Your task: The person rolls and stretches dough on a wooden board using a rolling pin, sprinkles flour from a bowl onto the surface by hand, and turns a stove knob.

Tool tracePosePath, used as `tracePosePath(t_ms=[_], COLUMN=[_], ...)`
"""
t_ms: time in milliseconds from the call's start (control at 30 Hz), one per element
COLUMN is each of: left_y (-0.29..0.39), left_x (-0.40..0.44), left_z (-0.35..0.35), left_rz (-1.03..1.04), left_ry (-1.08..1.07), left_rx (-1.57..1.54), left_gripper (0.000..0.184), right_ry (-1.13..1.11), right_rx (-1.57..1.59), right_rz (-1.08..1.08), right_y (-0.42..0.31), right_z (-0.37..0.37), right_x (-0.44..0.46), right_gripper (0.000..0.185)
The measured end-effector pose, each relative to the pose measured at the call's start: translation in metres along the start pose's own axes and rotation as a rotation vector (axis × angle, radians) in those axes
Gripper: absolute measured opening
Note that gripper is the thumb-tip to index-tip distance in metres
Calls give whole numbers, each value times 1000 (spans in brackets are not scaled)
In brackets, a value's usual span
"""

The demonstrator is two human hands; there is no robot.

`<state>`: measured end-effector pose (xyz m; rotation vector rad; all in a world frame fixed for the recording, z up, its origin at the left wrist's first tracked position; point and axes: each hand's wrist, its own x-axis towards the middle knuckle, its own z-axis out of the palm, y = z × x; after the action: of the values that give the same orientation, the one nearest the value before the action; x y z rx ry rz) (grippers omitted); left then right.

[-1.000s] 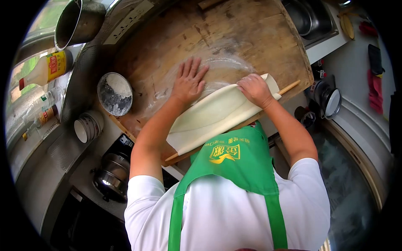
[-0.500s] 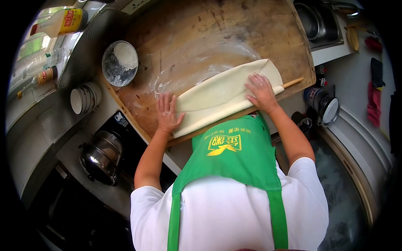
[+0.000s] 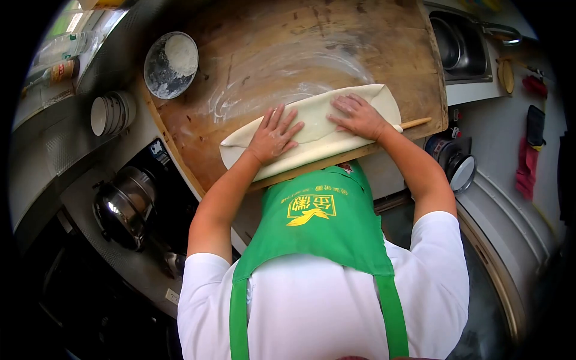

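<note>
The pale, folded sheet of dough (image 3: 318, 123) is pressed by the flat left hand (image 3: 274, 135) and flat right hand (image 3: 358, 116), fingers spread, neither closed around anything.

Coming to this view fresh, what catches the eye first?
The bright green apron, front and center over a white shirt. Just beyond it, both hands rest on a pale dough sheet at the board's near edge. A metal bowl of flour sits at upper left.
</note>
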<state>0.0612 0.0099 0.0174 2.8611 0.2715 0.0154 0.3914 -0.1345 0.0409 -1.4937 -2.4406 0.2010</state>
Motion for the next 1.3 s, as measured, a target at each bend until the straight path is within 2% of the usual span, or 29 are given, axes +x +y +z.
tracePosePath(t_ms=[100, 200, 367, 433, 500, 567, 700, 767, 800, 867, 900, 933, 1000, 1067, 1100, 1133, 1200, 1233, 1267, 1300], left_y=[3, 4, 0, 2, 5, 12, 17, 15, 11, 3, -5, -13, -36, -65, -78, -89, -106, -106, -98, -83], left_x=[0, 4, 2, 3, 7, 13, 22, 28, 30, 39, 51, 61, 76, 92, 95, 96, 93, 88, 82, 75], left_z=[-8, -18, 1, 0, -6, -15, -14, -14, -20, -43, -52, -61, -77, -86, -86, -84, -79, -77, -73, -66], left_rz=[19, -21, 60, 55, 53, -114, -60, -42, -37, -264, -310, -309, -729, -732, -736, -734, -528, -495, -493, -384], left_ry=[25, -57, -11, 3, 17, -12, 28, 43, 42, 68, 251, 251, 5, 5, 0, 2, 480, 438, 441, 343], left_rx=[31, -124, 33, 60, 87, -127, -252, 81, 88, -95, -110, -110, -285, -203, -123, -124, 63, 50, 48, 60], left_gripper=[68, 66, 65, 66, 67, 72, 71, 59, 59, 42, 28, 28, 24, 23, 23, 23, 22, 33, 33, 45], right_ry=[-36, -73, -60, -50, -5, 40, 128, 141, 156, 175, 200, 222, 193, 338, 234, 233, 397, 396, 476, 557], right_rx=[38, 81, 42, -73, -58, -40, 20, 30, 32, 34, 2, -29, -20, 23, 24, 21, -78, -83, -16, 52], right_rz=[-21, -65, -97, -87, -51, -14, 36, 22, 37, 56, 76, 94, 147, 321, 446, 446, 653, 655, 671, 683], right_y=[4, 17, 21, 18, 15, 12, 17, 27, 32, 45, 54, 64, 82, 97, 99, 97, 89, 81, 69, 56], right_z=[-6, -9, -10, -12, -12, -10, -15, -24, -29, -34, -32, -28, -4, 19, 20, 17, 11, 8, 6, 4], right_x=[0, 3, 4, 5, 8, 15, 37, 50, 57, 72, 80, 88, 99, 107, 108, 112, 116, 113, 108, 104], right_gripper=[48, 48, 44, 38, 33, 28, 16, 14, 14, 14, 15, 16, 16, 16, 17, 17, 22, 22, 25, 28])
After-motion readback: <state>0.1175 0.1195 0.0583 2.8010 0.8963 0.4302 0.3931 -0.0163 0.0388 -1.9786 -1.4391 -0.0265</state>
